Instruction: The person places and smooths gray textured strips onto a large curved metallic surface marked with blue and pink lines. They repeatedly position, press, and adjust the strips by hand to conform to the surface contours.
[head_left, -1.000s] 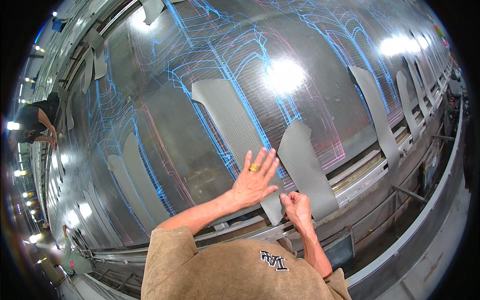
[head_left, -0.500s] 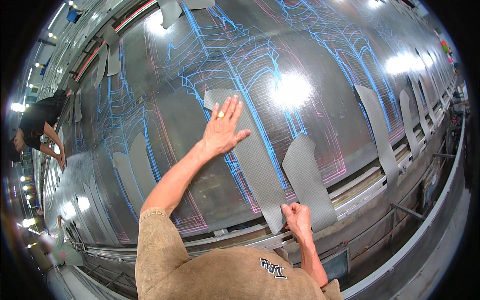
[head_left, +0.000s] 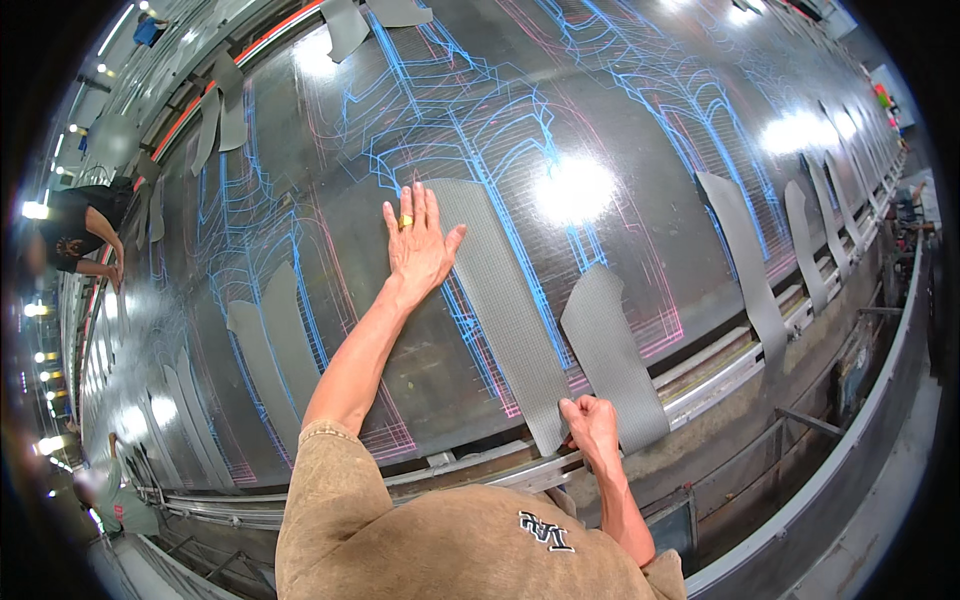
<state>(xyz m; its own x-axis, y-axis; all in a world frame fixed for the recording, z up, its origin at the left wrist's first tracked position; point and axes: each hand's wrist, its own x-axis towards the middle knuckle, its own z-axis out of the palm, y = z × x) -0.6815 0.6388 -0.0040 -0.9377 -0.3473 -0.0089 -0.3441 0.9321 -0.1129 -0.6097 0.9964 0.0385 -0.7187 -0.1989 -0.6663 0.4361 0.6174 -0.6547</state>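
A long grey textured strip (head_left: 505, 310) of sheet material lies lengthwise on the dark table (head_left: 350, 220), its near end reaching the table's front rail. My left hand (head_left: 420, 248) rests palm down with fingers spread at the far left edge of this strip, covering part of that edge. A yellow band circles one finger. At the near end, my right hand (head_left: 593, 428) is closed, with thumb and curled fingers pinching the strip's right corner; the fingertips are partly hidden. Just right of it lies a second grey strip (head_left: 610, 350), wider and curved.
Blue and pink lines (head_left: 470, 140) cover the tabletop. More grey strips (head_left: 745, 260) hang over the front rail at right; others (head_left: 270, 340) lie at left. A metal rail (head_left: 700, 385) borders the front. A co-worker in black (head_left: 75, 230) leans over the left end.
My left hand has slid left, from on top of the strip to its left edge. My right hand stays at the near corner, slightly higher in view. The co-worker's arms have shifted a little.
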